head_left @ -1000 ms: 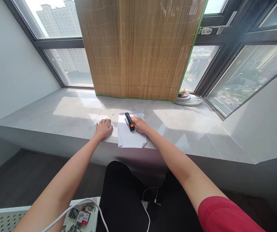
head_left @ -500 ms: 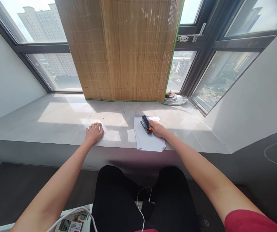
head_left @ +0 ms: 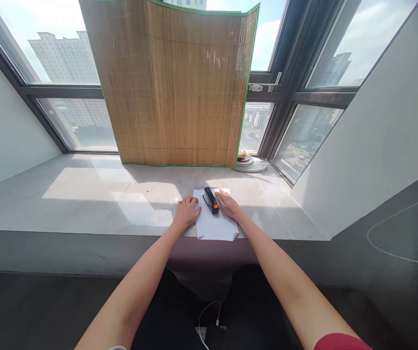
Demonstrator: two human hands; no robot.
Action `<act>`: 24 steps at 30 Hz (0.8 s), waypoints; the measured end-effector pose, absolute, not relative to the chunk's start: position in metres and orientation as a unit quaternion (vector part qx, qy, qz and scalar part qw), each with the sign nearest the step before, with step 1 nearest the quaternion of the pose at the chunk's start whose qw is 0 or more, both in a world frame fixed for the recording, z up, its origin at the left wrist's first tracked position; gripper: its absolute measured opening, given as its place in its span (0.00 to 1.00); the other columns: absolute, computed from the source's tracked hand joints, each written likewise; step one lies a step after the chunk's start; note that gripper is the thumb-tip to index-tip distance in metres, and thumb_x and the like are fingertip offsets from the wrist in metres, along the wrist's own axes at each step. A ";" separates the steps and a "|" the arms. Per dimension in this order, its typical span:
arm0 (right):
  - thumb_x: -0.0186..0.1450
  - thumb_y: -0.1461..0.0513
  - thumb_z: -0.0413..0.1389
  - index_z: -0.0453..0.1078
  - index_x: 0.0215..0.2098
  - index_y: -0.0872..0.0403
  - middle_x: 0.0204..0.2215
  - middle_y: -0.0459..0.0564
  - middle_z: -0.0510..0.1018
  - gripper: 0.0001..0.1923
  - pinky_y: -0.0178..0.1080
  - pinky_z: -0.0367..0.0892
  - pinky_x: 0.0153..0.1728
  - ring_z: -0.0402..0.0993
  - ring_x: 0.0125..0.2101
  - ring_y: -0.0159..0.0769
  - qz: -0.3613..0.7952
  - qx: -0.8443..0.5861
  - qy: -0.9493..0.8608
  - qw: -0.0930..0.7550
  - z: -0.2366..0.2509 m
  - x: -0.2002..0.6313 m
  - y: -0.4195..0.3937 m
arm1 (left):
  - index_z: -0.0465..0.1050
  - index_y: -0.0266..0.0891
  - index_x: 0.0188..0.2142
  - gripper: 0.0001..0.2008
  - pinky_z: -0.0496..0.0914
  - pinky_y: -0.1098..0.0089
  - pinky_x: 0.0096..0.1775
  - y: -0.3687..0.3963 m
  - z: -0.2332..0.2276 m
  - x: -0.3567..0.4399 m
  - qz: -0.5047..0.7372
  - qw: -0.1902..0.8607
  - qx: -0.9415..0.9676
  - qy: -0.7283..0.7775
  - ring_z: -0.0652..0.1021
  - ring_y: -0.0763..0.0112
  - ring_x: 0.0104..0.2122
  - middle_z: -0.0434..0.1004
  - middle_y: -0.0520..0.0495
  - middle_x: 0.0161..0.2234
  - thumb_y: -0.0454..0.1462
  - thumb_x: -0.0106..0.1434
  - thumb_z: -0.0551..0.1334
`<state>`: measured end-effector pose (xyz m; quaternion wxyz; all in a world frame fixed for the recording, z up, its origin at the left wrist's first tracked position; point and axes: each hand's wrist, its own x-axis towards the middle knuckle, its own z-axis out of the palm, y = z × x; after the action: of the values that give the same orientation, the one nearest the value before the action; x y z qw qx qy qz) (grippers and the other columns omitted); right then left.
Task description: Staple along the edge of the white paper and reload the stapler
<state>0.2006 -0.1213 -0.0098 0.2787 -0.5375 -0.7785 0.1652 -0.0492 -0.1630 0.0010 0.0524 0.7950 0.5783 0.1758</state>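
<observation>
A black stapler [head_left: 210, 200] with an orange end lies on a stack of white paper [head_left: 214, 225] at the front of the grey window ledge [head_left: 84, 204]. My right hand [head_left: 228, 203] rests just right of the stapler, its fingers against the stapler's side and on the paper. My left hand [head_left: 187, 213] lies palm down at the paper's left edge, fingers touching the sheet. Neither hand lifts anything.
A bamboo mat [head_left: 179, 87] leans upright against the window behind the paper. A stack of plates [head_left: 249, 162] sits in the ledge's far right corner. Small loose staples [head_left: 179, 181] lie on the ledge. A white cable [head_left: 205, 321] hangs over my lap.
My left hand has slid right along the ledge onto the paper's left edge. My right hand stays by the stapler. The view has tilted up, and the white tray of staples is out of sight.
</observation>
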 end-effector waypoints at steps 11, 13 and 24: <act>0.67 0.50 0.65 0.73 0.55 0.50 0.48 0.57 0.82 0.22 0.47 0.74 0.47 0.79 0.47 0.51 0.134 -0.548 -0.761 0.321 -0.014 0.175 -0.164 | 0.73 0.47 0.59 0.15 0.65 0.50 0.64 -0.160 0.001 -0.056 0.156 0.056 0.789 0.591 0.72 0.52 0.64 0.74 0.39 0.64 0.40 0.77 0.56; 0.68 0.56 0.63 0.76 0.53 0.50 0.48 0.57 0.83 0.17 0.48 0.74 0.49 0.79 0.47 0.50 0.131 -0.567 -0.749 0.317 -0.014 0.179 -0.164 | 0.73 0.46 0.59 0.16 0.64 0.50 0.65 -0.159 0.000 -0.057 0.155 0.060 0.790 0.590 0.72 0.53 0.64 0.74 0.39 0.64 0.37 0.76 0.55; 0.65 0.62 0.64 0.81 0.57 0.49 0.48 0.55 0.87 0.22 0.52 0.74 0.57 0.82 0.50 0.49 0.193 -0.533 -0.738 0.366 -0.021 0.219 -0.172 | 0.72 0.43 0.63 0.23 0.60 0.49 0.67 -0.158 -0.006 -0.055 0.152 0.041 0.783 0.602 0.71 0.52 0.64 0.71 0.36 0.65 0.29 0.73 0.50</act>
<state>0.2188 -0.1721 -0.0208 0.3656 -0.5332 -0.7380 0.1933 -0.0545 -0.1577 -0.0058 0.0407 0.7831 0.6018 0.1516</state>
